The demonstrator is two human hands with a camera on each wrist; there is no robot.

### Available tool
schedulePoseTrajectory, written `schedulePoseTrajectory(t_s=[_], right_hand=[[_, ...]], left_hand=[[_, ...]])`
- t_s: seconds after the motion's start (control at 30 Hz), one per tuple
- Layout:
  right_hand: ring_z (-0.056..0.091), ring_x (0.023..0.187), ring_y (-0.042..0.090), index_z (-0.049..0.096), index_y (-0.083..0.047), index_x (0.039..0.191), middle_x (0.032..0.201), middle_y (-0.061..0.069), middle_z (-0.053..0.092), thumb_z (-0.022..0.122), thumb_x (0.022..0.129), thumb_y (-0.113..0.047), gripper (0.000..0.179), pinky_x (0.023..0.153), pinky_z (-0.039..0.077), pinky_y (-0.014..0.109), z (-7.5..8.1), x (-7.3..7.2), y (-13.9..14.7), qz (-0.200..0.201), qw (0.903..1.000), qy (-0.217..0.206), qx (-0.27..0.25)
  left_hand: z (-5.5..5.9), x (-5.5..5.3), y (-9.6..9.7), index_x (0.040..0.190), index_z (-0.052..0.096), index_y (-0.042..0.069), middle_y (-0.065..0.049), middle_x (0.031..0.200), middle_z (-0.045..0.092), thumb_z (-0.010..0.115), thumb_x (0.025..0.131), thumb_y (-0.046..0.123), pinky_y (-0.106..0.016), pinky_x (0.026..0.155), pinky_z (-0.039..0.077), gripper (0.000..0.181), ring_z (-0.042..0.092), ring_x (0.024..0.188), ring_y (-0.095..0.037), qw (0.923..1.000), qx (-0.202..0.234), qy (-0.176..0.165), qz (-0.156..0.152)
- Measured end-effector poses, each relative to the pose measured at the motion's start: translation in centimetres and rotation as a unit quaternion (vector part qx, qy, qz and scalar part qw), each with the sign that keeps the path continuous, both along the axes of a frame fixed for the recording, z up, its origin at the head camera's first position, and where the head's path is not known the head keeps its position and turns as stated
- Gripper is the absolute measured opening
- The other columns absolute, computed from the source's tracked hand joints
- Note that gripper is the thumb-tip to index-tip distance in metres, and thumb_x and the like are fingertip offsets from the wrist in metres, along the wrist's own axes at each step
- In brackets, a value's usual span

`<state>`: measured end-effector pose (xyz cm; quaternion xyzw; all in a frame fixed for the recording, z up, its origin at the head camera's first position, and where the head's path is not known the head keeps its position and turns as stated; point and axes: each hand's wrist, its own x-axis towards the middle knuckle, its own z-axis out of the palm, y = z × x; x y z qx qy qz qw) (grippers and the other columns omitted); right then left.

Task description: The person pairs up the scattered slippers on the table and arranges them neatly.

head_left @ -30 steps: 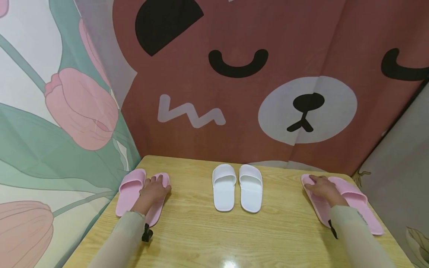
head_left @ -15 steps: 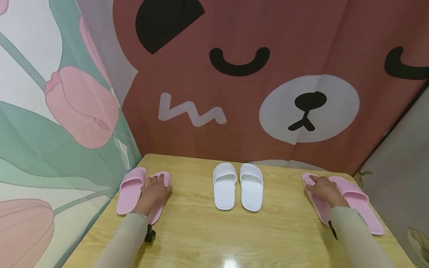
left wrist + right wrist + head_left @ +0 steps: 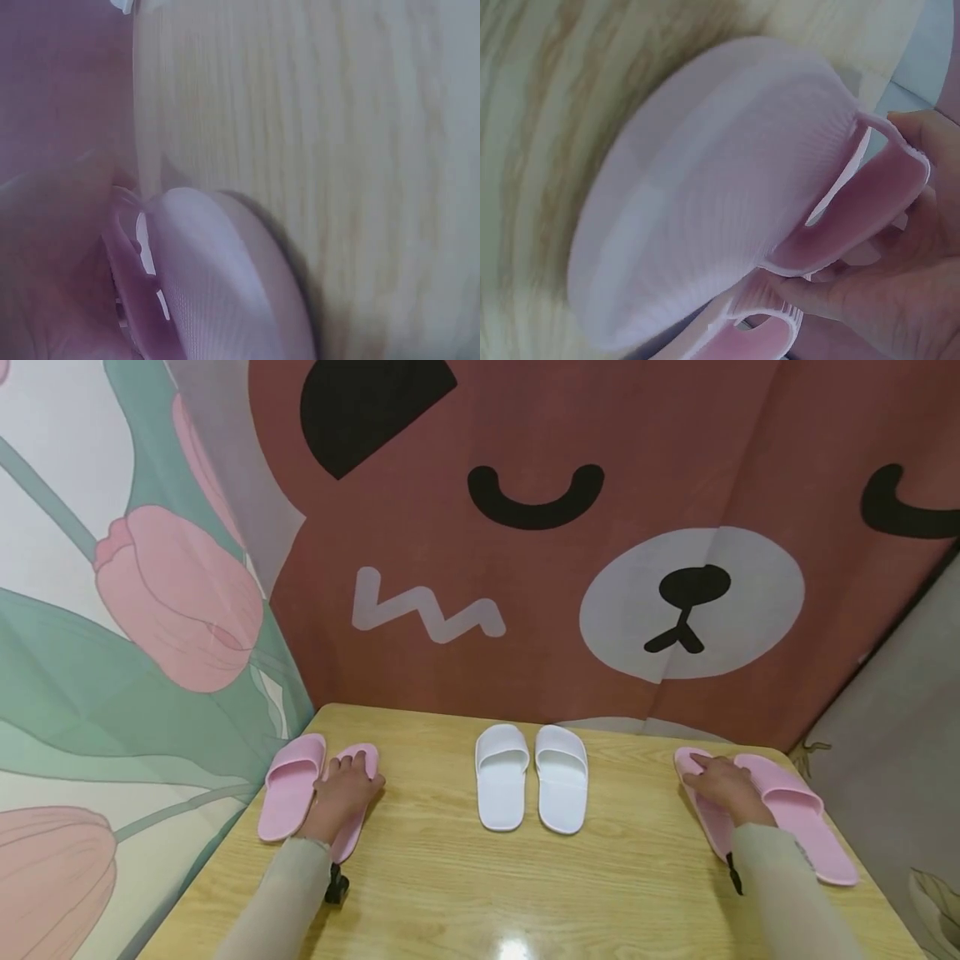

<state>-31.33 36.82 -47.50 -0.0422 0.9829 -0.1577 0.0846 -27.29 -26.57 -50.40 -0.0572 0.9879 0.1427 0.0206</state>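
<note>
On the left of the table, my left hand (image 3: pixel 345 789) holds a pink slipper (image 3: pixel 351 835) over its strap, the thumb at the slipper's right side. Its mate, another pink slipper (image 3: pixel 288 797), lies close on the left. Far to the right, my right hand (image 3: pixel 727 787) grips the strap of a pink slipper (image 3: pixel 711 820), toe pointing away. A second pink slipper (image 3: pixel 813 831) lies slanted beside it, partly behind the sleeve. In the right wrist view the thumb and fingers span the strap (image 3: pixel 862 210). The left wrist view shows the ridged footbed (image 3: pixel 217 277); most fingers are hidden there.
Two white slippers (image 3: pixel 502 789) stand side by side at the back middle of the wooden table (image 3: pixel 450 893). Behind the table hangs a brown bear-face curtain (image 3: pixel 540 668). A flower-printed curtain (image 3: pixel 180 735) borders the left edge, and a grey one (image 3: pixel 892 718) the right.
The view has shifted very slightly. Both hands stay at the pink slippers, and the slippers keep their places.
</note>
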Motion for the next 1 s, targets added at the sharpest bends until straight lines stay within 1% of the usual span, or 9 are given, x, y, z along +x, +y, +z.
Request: schedulePoseTrajectory(t_s=[0.03,0.13,0.2,0.3,0.4,0.5,0.67,0.83,1.0], right_hand=[[0.053,0.107,0.059,0.034,0.01,0.15,0.118,0.043,0.056,0.048,0.1,-0.033,0.068,0.095,0.029,0.073,0.0,0.1,0.0,-0.002,1.0,-0.002,-0.002],[0.055,0.103,0.057,0.033,0.01,0.15,0.117,0.043,0.055,0.047,0.1,-0.033,0.068,0.092,0.031,0.07,-0.2,0.2,0.2,-0.008,0.9999,-0.005,-0.006],[0.052,0.106,0.059,0.032,0.01,0.151,0.121,0.045,0.052,0.047,0.1,-0.033,0.068,0.092,0.031,0.068,-0.4,0.2,0.3,-0.014,0.9999,-0.005,-0.006],[0.038,0.122,0.066,0.032,0.01,0.151,0.138,0.05,0.035,0.047,0.101,-0.035,0.069,0.094,0.031,0.07,-0.8,0.2,0.5,-0.019,0.9998,0.006,-0.002],[0.032,0.122,0.071,0.028,0.009,0.153,0.143,0.049,0.027,0.046,0.1,-0.037,0.072,0.095,0.031,0.074,-1.2,0.2,0.5,-0.036,0.9992,0.01,-0.013],[0.032,0.117,0.073,0.026,0.007,0.155,0.145,0.048,0.022,0.047,0.1,-0.039,0.075,0.092,0.034,0.076,-1.3,0.3,0.4,-0.058,0.9979,0.014,-0.028],[0.03,0.119,0.073,0.027,0.005,0.155,0.147,0.046,0.021,0.049,0.1,-0.039,0.074,0.091,0.035,0.077,-1.1,0.5,0.2,-0.073,0.9964,0.024,-0.037],[0.026,0.123,0.073,0.028,0.005,0.155,0.148,0.046,0.022,0.05,0.101,-0.041,0.074,0.094,0.032,0.077,-0.5,0.5,-0.2,-0.064,0.9965,0.038,-0.039],[0.025,0.122,0.075,0.025,0.002,0.157,0.15,0.045,0.018,0.05,0.101,-0.044,0.076,0.089,0.034,0.079,0.2,0.7,-0.6,-0.069,0.9961,0.026,-0.048]], left_hand=[[0.0,0.0,0.1,0.151,0.036,-0.003,-0.032,0.148,0.04,0.048,0.097,0.04,-0.083,0.094,0.029,0.07,0.031,0.137,-0.05,1.0,-0.001,0.003,-0.001],[0.0,0.0,0.1,0.15,0.036,-0.003,-0.031,0.147,0.041,0.048,0.096,0.039,-0.082,0.093,0.031,0.069,0.032,0.136,-0.05,1.0,-0.003,0.008,-0.002],[0.0,0.0,0.2,0.151,0.035,-0.003,-0.031,0.147,0.041,0.047,0.096,0.039,-0.082,0.094,0.031,0.07,0.032,0.136,-0.05,1.0,-0.001,0.009,-0.001],[0.0,0.0,0.0,0.151,0.035,-0.003,-0.032,0.146,0.041,0.048,0.096,0.039,-0.081,0.094,0.032,0.07,0.032,0.136,-0.051,0.9999,-0.004,0.015,-0.002],[0.2,-0.3,-0.2,0.148,0.037,-0.004,-0.033,0.143,0.042,0.05,0.097,0.038,-0.08,0.093,0.034,0.068,0.033,0.132,-0.053,0.9996,-0.007,0.028,-0.005],[0.4,-0.5,-0.3,0.146,0.038,-0.005,-0.034,0.141,0.043,0.051,0.096,0.038,-0.079,0.091,0.036,0.067,0.034,0.13,-0.054,0.9993,-0.005,0.035,-0.005],[0.7,-0.4,-0.2,0.15,0.035,-0.005,-0.033,0.147,0.039,0.05,0.097,0.038,-0.077,0.095,0.036,0.07,0.032,0.134,-0.053,0.9997,-0.001,0.025,0.004],[1.0,-0.2,0.0,0.151,0.034,-0.006,-0.035,0.148,0.038,0.049,0.098,0.037,-0.077,0.095,0.036,0.07,0.032,0.134,-0.055,0.9994,0.007,0.035,-0.003],[1.6,-0.1,0.4,0.151,0.036,-0.004,-0.034,0.149,0.037,0.05,0.098,0.038,-0.074,0.1,0.035,0.069,0.032,0.135,-0.055,0.9988,0.016,0.047,-0.004]])
